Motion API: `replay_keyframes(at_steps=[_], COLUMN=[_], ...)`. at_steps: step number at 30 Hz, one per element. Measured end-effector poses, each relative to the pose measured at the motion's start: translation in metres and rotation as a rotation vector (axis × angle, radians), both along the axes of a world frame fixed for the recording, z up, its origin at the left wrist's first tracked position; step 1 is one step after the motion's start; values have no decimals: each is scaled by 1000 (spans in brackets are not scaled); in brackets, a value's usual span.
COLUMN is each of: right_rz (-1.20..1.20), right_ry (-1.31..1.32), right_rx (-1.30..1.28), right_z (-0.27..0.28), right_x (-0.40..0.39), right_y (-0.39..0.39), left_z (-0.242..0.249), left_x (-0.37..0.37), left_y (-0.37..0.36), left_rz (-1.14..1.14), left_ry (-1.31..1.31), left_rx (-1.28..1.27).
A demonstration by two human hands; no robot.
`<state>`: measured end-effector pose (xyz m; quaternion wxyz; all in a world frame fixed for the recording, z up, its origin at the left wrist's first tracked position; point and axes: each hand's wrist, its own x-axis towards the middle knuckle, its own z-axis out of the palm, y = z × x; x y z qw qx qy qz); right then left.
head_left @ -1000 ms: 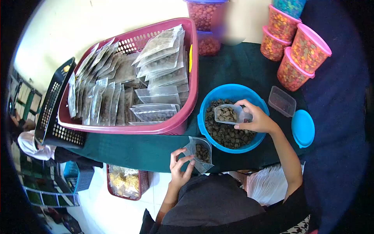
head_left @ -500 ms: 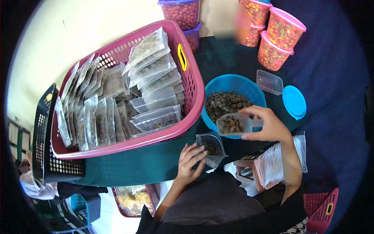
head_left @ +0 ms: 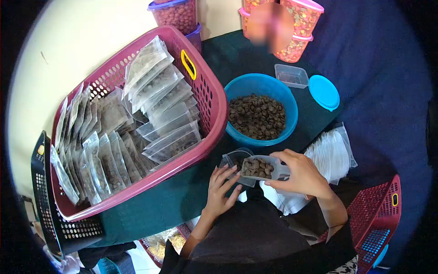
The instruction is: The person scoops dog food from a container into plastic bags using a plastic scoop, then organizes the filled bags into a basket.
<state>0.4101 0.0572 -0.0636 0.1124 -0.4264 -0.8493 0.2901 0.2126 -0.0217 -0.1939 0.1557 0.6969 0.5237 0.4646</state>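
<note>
A clear plastic pouch sits at the table's front edge, its mouth apart. My left hand steadies it from the left, fingertips and thumb at its side. In my right hand is a translucent plastic scoop, gripped by its handle and loaded with small dark brown pieces. The scoop is over the pouch's right part and hides some of it. Behind the scoop stands a blue basin with many more of these dark round pieces.
A large maroon basket on my left holds many filled pouches. At the back are a clear container, a blue lid and stacked tubs. Flat pouches are stacked at right, above another maroon basket.
My right hand has carried the loaded scoop from above the basin's front edge down and left, over the pouch. My left hand stays at the pouch. The whole view has shifted a little.
</note>
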Motion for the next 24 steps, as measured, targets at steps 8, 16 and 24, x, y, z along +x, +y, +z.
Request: replay_keyframes(at_steps=[8, 16, 24], right_rz=[127, 562, 616], right_ry=[-688, -1133, -621], right_rx=[263, 222, 252], right_z=[20, -4, 74], right_x=[-43, -122, -58], right_y=[-6, 8, 42], left_z=[3, 2, 0], left_x=[1, 4, 13], left_y=[-5, -7, -5], left_rz=[-21, 32, 142], left_ry=[11, 8, -45], left_rx=[-8, -38, -21])
